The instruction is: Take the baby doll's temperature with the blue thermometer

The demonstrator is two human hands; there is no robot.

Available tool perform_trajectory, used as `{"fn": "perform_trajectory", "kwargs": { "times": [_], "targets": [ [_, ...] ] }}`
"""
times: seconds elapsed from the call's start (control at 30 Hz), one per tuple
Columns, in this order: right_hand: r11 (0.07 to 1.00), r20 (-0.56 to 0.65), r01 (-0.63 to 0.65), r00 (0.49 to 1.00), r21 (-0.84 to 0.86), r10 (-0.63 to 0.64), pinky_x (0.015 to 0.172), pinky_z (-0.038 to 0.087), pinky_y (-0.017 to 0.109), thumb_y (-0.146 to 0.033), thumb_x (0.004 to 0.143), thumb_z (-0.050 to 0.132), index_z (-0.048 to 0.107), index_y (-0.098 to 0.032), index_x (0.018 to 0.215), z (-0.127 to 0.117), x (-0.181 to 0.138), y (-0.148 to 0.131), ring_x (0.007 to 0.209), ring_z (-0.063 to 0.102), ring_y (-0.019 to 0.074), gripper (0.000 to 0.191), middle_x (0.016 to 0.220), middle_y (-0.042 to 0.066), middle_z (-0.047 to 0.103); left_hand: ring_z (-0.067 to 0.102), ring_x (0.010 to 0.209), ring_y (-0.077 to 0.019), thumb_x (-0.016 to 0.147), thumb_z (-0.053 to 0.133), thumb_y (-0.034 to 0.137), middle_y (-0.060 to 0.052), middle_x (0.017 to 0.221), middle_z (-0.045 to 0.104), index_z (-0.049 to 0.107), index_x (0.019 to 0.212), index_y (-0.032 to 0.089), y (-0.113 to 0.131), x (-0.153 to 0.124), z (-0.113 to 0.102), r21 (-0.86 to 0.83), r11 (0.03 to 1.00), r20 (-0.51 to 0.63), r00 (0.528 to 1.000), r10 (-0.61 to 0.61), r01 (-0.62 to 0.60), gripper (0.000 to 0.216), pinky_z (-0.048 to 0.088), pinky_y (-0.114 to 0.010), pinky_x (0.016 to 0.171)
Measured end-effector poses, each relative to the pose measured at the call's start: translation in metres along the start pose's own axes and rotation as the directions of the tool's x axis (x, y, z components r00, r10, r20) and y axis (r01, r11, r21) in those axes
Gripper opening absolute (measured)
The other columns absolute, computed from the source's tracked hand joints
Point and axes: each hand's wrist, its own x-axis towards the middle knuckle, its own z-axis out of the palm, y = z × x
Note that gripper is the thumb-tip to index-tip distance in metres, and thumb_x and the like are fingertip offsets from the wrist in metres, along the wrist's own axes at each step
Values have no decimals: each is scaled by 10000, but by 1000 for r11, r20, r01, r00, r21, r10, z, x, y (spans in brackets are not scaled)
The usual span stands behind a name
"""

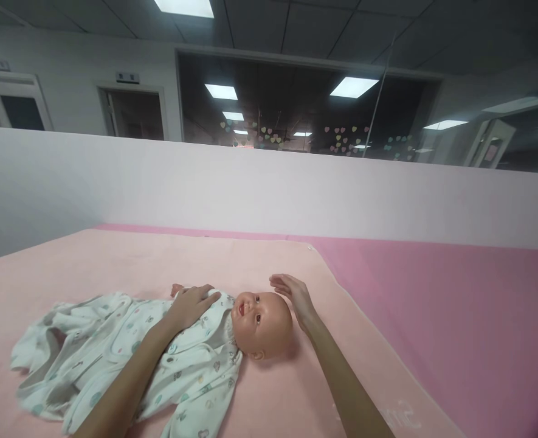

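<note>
A baby doll (259, 319) lies on its back on a light pink blanket (113, 261), head to the right. It wears a loose white patterned garment (113, 353). My left hand (191, 304) rests flat on the doll's chest, fingers laid over the garment near its collar. My right hand (293, 295) is open, fingers stretched out, cupped just beside the top of the doll's head, touching or almost touching it.
The blanket covers a darker pink padded surface (455, 316) that runs off to the right. A white partition wall (269, 188) stands behind it. Beyond are doorways (134, 115) and a dark glass window (305, 109) with heart stickers.
</note>
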Motion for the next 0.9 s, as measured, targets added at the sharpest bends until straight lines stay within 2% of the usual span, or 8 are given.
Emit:
{"fn": "perform_trajectory", "kwargs": {
  "times": [0.1, 0.3, 0.53, 0.9],
  "targets": [
    [999, 40, 4, 999, -50, -2, 859, 398, 325, -486, 643, 649, 695, -164, 768, 9, -6, -5, 931, 590, 227, 348, 930, 84, 678, 585, 923, -262, 852, 288, 491, -59, 958, 673, 575, 963, 234, 1, -2, -2, -15, 1000, -3, 1000, 5, -5, 401, 298, -405, 886],
    [984, 175, -19, 983, -179, 51, 801, 407, 312, -501, 674, 604, 708, -159, 752, 15, -11, -4, 870, 590, 222, 365, 874, 60, 684, 590, 921, -273, 849, 293, 514, -70, 886, 682, 570, 936, 208, 5, -4, -4, -25, 1000, -29, 999, -13, 12, 421, 302, -403, 871],
    [981, 180, 11, 983, -194, 25, 764, 412, 287, -436, 684, 578, 699, -169, 703, 15, -11, -5, 843, 579, 205, 294, 864, 47, 682, 591, 910, -278, 850, 286, 508, -62, 870, 681, 566, 936, 211, 7, -7, -4, 21, 999, -47, 999, -26, 27, 417, 291, -410, 866],
    [977, 156, 5, 987, -214, 29, 773, 407, 275, -412, 682, 573, 694, -171, 709, 16, -13, -7, 848, 574, 200, 271, 843, 39, 679, 568, 965, -281, 851, 266, 516, -74, 1001, 662, 566, 1002, 223, 5, -9, -5, -14, 1000, -37, 999, -20, 20, 446, 277, -431, 890]
  ]
}}
